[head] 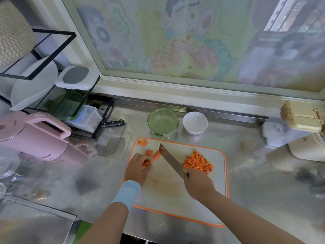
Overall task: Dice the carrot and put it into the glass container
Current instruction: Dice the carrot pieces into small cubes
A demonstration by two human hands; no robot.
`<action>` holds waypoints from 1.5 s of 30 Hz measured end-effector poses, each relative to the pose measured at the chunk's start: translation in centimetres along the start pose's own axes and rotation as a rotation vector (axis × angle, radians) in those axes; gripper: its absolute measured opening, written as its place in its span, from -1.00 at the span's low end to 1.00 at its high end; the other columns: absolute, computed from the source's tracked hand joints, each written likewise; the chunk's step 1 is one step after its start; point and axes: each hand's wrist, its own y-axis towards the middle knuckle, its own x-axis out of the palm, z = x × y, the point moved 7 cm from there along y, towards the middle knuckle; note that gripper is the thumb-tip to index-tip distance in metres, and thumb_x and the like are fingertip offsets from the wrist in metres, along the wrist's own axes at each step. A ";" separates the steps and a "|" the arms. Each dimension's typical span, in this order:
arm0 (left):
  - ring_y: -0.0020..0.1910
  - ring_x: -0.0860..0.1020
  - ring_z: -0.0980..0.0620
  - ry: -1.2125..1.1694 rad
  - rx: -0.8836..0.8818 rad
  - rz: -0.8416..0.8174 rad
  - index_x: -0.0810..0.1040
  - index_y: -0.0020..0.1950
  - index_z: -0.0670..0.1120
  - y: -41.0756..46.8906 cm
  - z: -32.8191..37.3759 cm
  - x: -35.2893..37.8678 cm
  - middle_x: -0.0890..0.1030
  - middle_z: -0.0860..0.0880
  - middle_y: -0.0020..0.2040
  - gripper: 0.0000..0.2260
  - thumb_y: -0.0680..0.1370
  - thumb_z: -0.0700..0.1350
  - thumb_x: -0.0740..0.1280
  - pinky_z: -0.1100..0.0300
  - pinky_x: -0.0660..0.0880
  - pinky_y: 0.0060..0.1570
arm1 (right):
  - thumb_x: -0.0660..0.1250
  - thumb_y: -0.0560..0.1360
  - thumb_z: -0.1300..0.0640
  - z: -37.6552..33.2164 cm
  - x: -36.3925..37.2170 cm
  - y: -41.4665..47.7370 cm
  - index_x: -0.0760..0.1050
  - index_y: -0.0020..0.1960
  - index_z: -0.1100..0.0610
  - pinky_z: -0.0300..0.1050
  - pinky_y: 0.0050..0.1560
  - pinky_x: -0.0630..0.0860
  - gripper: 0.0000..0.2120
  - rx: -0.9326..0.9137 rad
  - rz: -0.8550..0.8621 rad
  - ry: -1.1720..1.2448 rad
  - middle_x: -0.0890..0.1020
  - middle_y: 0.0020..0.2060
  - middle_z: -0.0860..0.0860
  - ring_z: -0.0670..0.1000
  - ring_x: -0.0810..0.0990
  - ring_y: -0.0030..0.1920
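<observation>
Carrot pieces [146, 164] are being held by the curled left hand [136, 168] while a cleaver [171, 160] is being gripped by the right hand [198, 184].

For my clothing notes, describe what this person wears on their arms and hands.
No gloves on either hand. The left hand has a light blue band round its wrist. The right hand and both forearms wear nothing, and no sleeves show.

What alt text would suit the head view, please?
On an orange-rimmed cutting board, the right hand holds a cleaver while the left hand grips carrot pieces; diced carrot is piled to the right. A green-lidded glass container and white bowl stand behind.
</observation>
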 end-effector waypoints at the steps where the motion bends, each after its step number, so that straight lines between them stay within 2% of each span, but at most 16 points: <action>1: -0.07 0.47 0.32 -0.037 0.027 0.008 0.64 0.01 0.02 -0.4 0.2 -0.1 0.45 0.14 -0.01 -0.76 0.46 -0.28 0.41 0.54 0.32 -0.04 | 0.09 0.63 0.02 -0.1 0.1 0.1 0.40 -0.16 -0.01 -0.10 -0.36 0.38 -0.78 0.001 0.002 0.000 0.55 -0.27 -0.06 -0.02 0.52 -0.27; 3: -0.03 0.44 0.40 -0.086 0.048 0.026 0.65 0.10 -0.04 -1.1 0.3 -0.1 0.44 0.11 0.03 -0.69 0.46 -0.36 0.38 0.58 0.29 0.03 | 0.09 0.62 0.03 -0.3 0.2 0.2 0.40 -0.18 -0.01 -0.11 -0.38 0.36 -0.77 0.003 -0.002 0.008 0.55 -0.28 -0.06 -0.02 0.53 -0.28; 7: -0.02 0.49 0.03 0.046 0.004 0.049 0.59 0.07 -0.03 -2.0 -1.3 0.1 0.52 0.04 -0.02 -0.76 0.46 -0.28 0.39 0.17 0.45 0.05 | 0.09 0.63 0.01 -0.6 0.2 0.3 0.40 -0.16 0.00 -0.11 -0.35 0.41 -0.77 -0.004 0.008 -0.005 0.55 -0.27 -0.06 -0.02 0.52 -0.27; 9: -0.02 0.46 -0.02 0.112 0.038 -0.015 0.58 -0.01 -0.01 -2.7 -1.5 0.8 0.53 0.04 -0.06 -0.81 0.44 -0.24 0.40 0.08 0.47 0.01 | 0.09 0.63 0.00 -0.8 0.2 0.3 0.41 -0.15 0.00 -0.11 -0.35 0.42 -0.77 -0.009 0.015 -0.010 0.55 -0.27 -0.06 -0.03 0.52 -0.27; 12: 0.05 0.44 0.01 0.137 0.108 -0.117 0.57 0.04 0.01 -3.5 -1.2 1.9 0.53 0.06 0.00 -0.83 0.45 -0.10 0.37 0.12 0.42 0.13 | 0.09 0.63 -0.01 -1.1 0.2 0.0 0.42 -0.14 0.01 -0.10 -0.34 0.42 -0.77 -0.025 0.019 -0.022 0.55 -0.26 -0.06 -0.02 0.53 -0.25; 15: 0.07 0.42 0.01 0.126 0.107 -0.043 0.58 0.04 -0.01 -3.9 -1.6 1.5 0.51 0.02 0.06 -0.75 0.41 -0.01 0.26 0.27 0.31 0.19 | 0.10 0.63 0.01 -1.2 0.3 -0.4 0.39 -0.17 0.00 -0.10 -0.33 0.42 -0.77 -0.049 0.012 -0.034 0.54 -0.27 -0.06 -0.03 0.51 -0.27; 18: 0.13 0.40 -0.01 0.107 0.028 -0.050 0.57 0.10 -0.02 -4.2 -2.7 1.4 0.47 0.01 0.11 -0.67 0.35 -0.15 0.29 0.25 0.30 0.23 | 0.10 0.64 0.00 -1.1 0.5 -1.0 0.35 -0.18 0.00 -0.09 -0.32 0.41 -0.76 -0.079 0.006 -0.062 0.53 -0.28 -0.07 -0.03 0.49 -0.28; 21: 0.10 0.42 -0.01 0.074 0.050 -0.082 0.58 0.09 -0.04 -4.7 -2.8 2.0 0.50 0.02 0.06 -0.70 0.42 -0.30 0.32 0.17 0.35 0.22 | 0.08 0.65 -0.02 -1.0 1.0 -1.5 0.33 -0.17 -0.02 -0.09 -0.32 0.41 -0.76 -0.114 -0.011 -0.104 0.50 -0.29 -0.08 -0.03 0.47 -0.29; 23: 0.10 0.44 0.01 0.059 0.077 -0.081 0.61 0.09 -0.04 -5.0 -2.2 2.5 0.53 0.03 0.04 -0.75 0.48 -0.29 0.33 0.14 0.36 0.22 | 0.06 0.66 -0.03 -1.0 1.3 -1.7 0.34 -0.17 -0.02 -0.11 -0.33 0.40 -0.75 -0.136 -0.019 -0.124 0.50 -0.29 -0.08 -0.03 0.47 -0.29; 26: 0.12 0.43 0.07 0.065 0.180 -0.098 0.64 0.08 -0.01 -5.7 -0.4 3.7 0.57 0.03 0.05 -0.78 0.51 -0.23 0.32 0.31 0.29 0.23 | 0.05 0.66 -0.03 -1.0 1.4 -2.0 0.36 -0.14 -0.01 -0.09 -0.31 0.41 -0.75 -0.165 -0.014 -0.155 0.50 -0.28 -0.07 -0.01 0.48 -0.27; 29: 0.10 0.40 0.09 0.078 0.292 -0.057 0.66 0.04 -0.02 -6.4 0.8 4.4 0.56 0.01 0.06 -0.77 0.48 -0.13 0.26 0.25 0.39 0.21 | 0.04 0.66 -0.04 -0.7 1.4 -2.1 0.37 -0.11 -0.01 -0.05 -0.22 0.48 -0.76 -0.185 -0.002 -0.187 0.51 -0.26 -0.05 0.04 0.53 -0.21; 32: 0.10 0.43 0.04 0.053 0.412 -0.015 0.66 0.03 -0.10 -6.8 1.5 4.5 0.52 -0.02 0.09 -0.77 0.52 -0.14 0.22 0.36 0.31 0.24 | 0.03 0.67 -0.02 -0.6 1.6 -2.1 0.36 -0.10 0.01 -0.05 -0.23 0.47 -0.76 -0.222 0.005 -0.207 0.51 -0.27 -0.04 0.06 0.56 -0.19; 34: 0.06 0.47 -0.01 0.074 0.528 -0.019 0.64 0.00 -0.14 -7.1 2.0 4.7 0.50 -0.03 0.06 -0.80 0.52 -0.20 0.23 0.25 0.43 0.10 | 0.03 0.67 0.00 -0.8 1.8 -2.0 0.41 -0.03 0.00 -0.05 -0.23 0.44 -0.77 -0.258 -0.006 -0.223 0.55 -0.24 -0.02 0.10 0.58 -0.15; 36: 0.04 0.49 -0.04 0.129 0.619 -0.035 0.64 -0.01 -0.16 -7.3 2.1 5.2 0.49 -0.04 0.05 -0.80 0.51 -0.23 0.23 0.18 0.50 0.00 | 0.02 0.68 0.01 -1.1 2.0 -2.0 0.48 0.21 -0.07 -0.07 -0.20 0.44 -0.73 -0.285 -0.010 -0.208 0.62 -0.15 -0.01 0.10 0.60 -0.08; 38: 0.04 0.48 -0.02 0.179 0.649 -0.037 0.65 -0.01 -0.17 -7.4 2.0 5.5 0.49 -0.03 0.05 -0.78 0.49 -0.23 0.22 0.16 0.53 -0.02 | 0.01 0.69 0.01 -1.2 2.1 -2.1 0.41 0.40 -0.14 -0.06 -0.12 0.49 -0.65 -0.295 -0.005 -0.222 0.66 -0.05 -0.01 0.08 0.61 -0.02; 45: 0.06 0.46 0.01 0.238 0.645 -0.031 0.68 -0.06 -0.15 -7.4 2.1 5.6 0.65 -0.06 -0.05 -0.73 0.42 -0.19 0.20 0.20 0.50 0.01 | -0.01 0.70 0.02 -1.5 1.8 -2.9 0.36 0.43 -0.13 -0.02 -0.13 0.55 -0.64 -0.340 0.034 -0.299 0.61 -0.15 -0.02 0.08 0.60 -0.16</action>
